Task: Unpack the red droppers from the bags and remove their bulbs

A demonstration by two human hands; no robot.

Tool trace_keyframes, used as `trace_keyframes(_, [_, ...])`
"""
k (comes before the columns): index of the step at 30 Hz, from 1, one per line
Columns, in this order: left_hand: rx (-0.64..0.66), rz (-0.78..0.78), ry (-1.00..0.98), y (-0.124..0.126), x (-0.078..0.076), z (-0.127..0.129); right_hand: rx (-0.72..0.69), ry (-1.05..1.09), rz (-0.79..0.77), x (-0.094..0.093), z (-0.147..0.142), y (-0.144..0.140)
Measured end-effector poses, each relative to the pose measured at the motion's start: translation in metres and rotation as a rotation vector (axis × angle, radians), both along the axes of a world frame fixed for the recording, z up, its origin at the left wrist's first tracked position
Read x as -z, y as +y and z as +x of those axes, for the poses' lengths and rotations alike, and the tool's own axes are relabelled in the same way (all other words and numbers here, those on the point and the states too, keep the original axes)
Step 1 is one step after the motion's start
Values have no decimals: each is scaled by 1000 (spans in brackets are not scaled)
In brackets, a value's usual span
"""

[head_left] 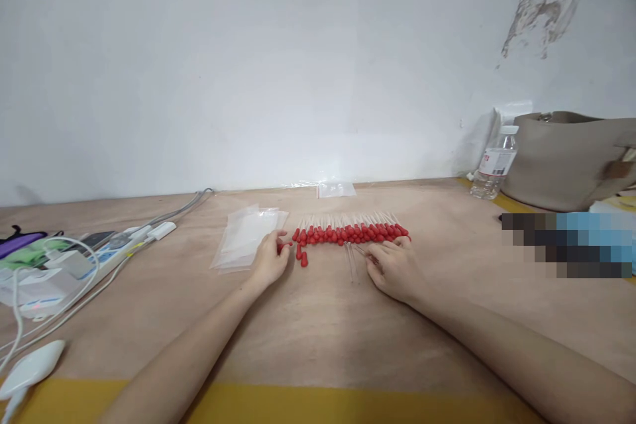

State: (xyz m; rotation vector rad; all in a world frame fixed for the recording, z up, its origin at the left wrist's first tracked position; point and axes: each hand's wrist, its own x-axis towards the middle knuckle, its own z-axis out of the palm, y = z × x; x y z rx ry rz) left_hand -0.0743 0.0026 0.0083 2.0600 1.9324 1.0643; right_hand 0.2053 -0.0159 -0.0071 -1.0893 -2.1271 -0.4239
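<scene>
Left grip [271,258]: pinched on red bulb [284,246] | right grip [392,265]: closed on clear tube [358,250] | beside dropper row [352,232]

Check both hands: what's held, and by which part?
Left hand pinches a loose red bulb at the row's left end. Right hand has a grip on clear glass tubes near their right ends; the exact hold is unclear.

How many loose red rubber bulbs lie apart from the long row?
2 that I can tell: loose red bulbs lying close together just in front of the row's left end, beside the left hand. That hand may hide another.
</scene>
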Motion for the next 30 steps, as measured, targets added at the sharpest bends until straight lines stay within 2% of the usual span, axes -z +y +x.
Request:
trace_keyframes(7, [10,28,34,-3,1,12,-4,-37,8,3,-9,4])
trace_keyframes(12, [53,21,15,-7,3,12,-36,-23,-57,-1,-12,0])
trace_keyframes(16, [56,200,143,-9,-1,14,-70,-48,-81,-5,-12,-5])
trace_keyframes(18, [98,296,224,-7,-6,18,-85,-60,-96,-7,-12,-7])
trace_keyframes(24, [293,320,444,10,-20,34,-91,-74,-132,-9,-12,-8])
trace_keyframes(30, [373,268,480,36,-19,47,-71,-5,-117,-4,-12,-7])
